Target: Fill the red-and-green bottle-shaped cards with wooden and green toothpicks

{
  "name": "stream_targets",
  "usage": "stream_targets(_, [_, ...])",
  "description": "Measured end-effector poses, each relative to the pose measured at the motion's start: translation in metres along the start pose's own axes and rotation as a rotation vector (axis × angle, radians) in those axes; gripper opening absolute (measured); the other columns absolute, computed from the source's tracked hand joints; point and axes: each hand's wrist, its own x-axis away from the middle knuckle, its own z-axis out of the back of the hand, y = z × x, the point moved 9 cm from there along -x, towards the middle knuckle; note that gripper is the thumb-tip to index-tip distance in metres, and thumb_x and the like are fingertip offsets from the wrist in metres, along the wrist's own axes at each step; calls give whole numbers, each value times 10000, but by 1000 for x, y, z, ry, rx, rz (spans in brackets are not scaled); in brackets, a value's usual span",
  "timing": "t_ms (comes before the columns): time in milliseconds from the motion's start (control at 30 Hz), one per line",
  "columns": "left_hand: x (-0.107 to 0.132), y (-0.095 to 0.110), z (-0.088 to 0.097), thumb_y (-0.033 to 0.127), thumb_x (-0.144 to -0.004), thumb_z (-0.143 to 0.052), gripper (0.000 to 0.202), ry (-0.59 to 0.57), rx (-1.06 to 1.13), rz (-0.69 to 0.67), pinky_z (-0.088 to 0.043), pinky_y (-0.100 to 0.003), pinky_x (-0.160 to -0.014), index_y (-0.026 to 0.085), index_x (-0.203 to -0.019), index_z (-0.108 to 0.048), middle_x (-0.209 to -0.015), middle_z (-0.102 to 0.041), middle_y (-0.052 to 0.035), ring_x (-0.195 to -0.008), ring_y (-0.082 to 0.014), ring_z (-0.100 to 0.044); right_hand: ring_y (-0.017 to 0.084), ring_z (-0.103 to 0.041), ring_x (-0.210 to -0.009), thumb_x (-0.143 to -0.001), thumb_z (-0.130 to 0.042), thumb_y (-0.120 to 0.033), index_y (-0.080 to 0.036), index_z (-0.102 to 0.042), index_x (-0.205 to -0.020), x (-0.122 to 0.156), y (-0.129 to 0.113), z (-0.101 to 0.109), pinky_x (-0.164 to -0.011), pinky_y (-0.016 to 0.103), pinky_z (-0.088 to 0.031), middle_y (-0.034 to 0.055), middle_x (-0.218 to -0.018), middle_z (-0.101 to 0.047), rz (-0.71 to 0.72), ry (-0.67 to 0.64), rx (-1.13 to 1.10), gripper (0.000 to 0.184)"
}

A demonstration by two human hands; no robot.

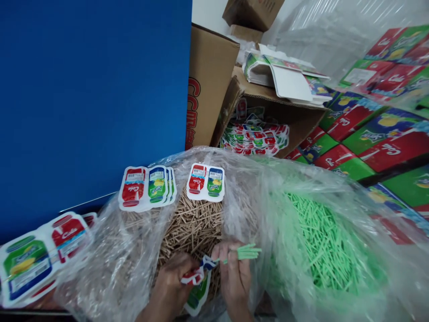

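Note:
My left hand (172, 279) is closed on a bent printed card (197, 286) with red, blue and green bottle shapes, low in the middle. Beside it, my right hand (233, 277) pinches a small bundle of green sticks (246, 252) whose ends point right, close to the card. Both hands hover over a clear plastic bag of brown sticks (192, 223). A second clear bag holds green sticks (321, 241) to the right.
Printed cards lie on the bag's edge in a small stack (147, 188) and singly (205, 182), with more at the lower left (30, 264). A blue board (94, 89) stands left. An open cardboard box (268, 118) holds more cards; printed cartons (378, 134) are stacked right.

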Motion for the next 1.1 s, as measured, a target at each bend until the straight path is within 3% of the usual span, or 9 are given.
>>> stream_targets(267, [-2, 4, 3, 112, -760, -643, 168, 41, -4, -10, -429, -199, -515, 170, -612, -586, -569, -620, 4, -530, -131, -595, 133, -560, -602, -917, -489, -413, -221, -540, -788, 13, 6, -3, -607, 273, -461, -20, -693, -552, -91, -65, 90, 237])
stream_targets(533, [1, 11, 7, 59, -744, -562, 139, 82, -26, -129, -455, -223, -525, 169, -668, -597, -583, -634, 0, -531, -146, -605, 167, -634, -591, -776, -628, -500, -224, -557, -874, 15, 35, 22, -570, 268, -476, -43, -651, -618, -483, 168, 142, 301])
stream_targets(633, [3, 14, 8, -8, -669, -474, 223, 81, -82, -180, -453, -237, -512, 174, -673, -601, -575, -631, -7, -519, -160, -602, 195, -660, -623, -751, -631, -533, -218, -562, -797, 12, 36, 20, -611, 291, -489, -31, -630, -635, -545, 108, 247, 325])
stream_targets(767, [2, 19, 9, -20, -592, -436, 252, 84, -139, -216, -452, -239, -500, 178, -648, -583, -558, -624, -12, -507, -167, -604, 203, -670, -701, -753, -580, -616, -210, -555, -800, 13, 34, 14, -752, 321, -486, -19, -651, -651, -502, 23, 370, 409])
stream_targets(1000, [3, 35, 10, -36, -666, -389, 292, 87, -220, -338, -413, -265, -482, 169, -635, -594, -534, -611, -25, -477, -174, -574, 190, -635, -814, -859, -462, -577, -205, -570, -907, 8, 35, 4, -834, 310, -426, 16, -777, -695, -444, -170, 590, 390])
stream_targets(1100, [2, 26, 10, 35, -740, -443, 228, 43, -123, -265, -434, -271, -518, 164, -658, -612, -571, -630, -28, -523, -181, -593, 193, -626, -887, -881, -447, -551, -210, -584, -952, 8, 35, 5, -889, 319, -398, 24, -837, -705, -459, -211, 604, 374])
